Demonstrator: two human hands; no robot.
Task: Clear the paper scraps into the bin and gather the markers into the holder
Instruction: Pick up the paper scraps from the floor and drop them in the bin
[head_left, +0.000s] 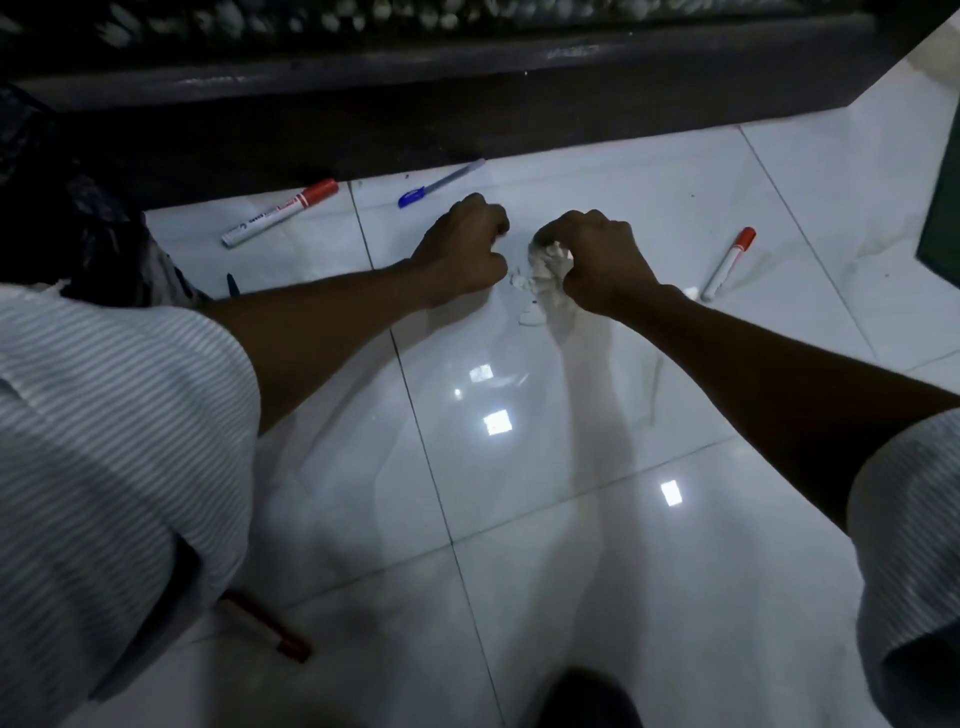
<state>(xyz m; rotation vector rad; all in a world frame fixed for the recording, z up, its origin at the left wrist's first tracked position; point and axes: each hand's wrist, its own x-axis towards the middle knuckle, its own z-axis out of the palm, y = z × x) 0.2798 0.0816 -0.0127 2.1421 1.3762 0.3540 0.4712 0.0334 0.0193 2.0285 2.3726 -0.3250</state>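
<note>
Both my hands reach down to a white tiled floor. My right hand (597, 254) is closed around a wad of white paper scraps (545, 267), with a few small bits lying loose just below it. My left hand (467, 244) is curled into a fist beside it, and whether it holds anything is hidden. A red-capped white marker (278, 213) lies at the upper left. A blue-capped pen (439, 183) lies above my left hand. Another red-capped marker (727, 262) lies to the right. A dark red marker (270, 629) lies near the bottom left.
A black plastic bag (67, 218) sits at the left edge. A dark raised ledge (467, 104) runs along the back of the floor. A dark pen tip (231, 283) pokes out beside my left sleeve. A dark green edge (940, 228) stands at the right.
</note>
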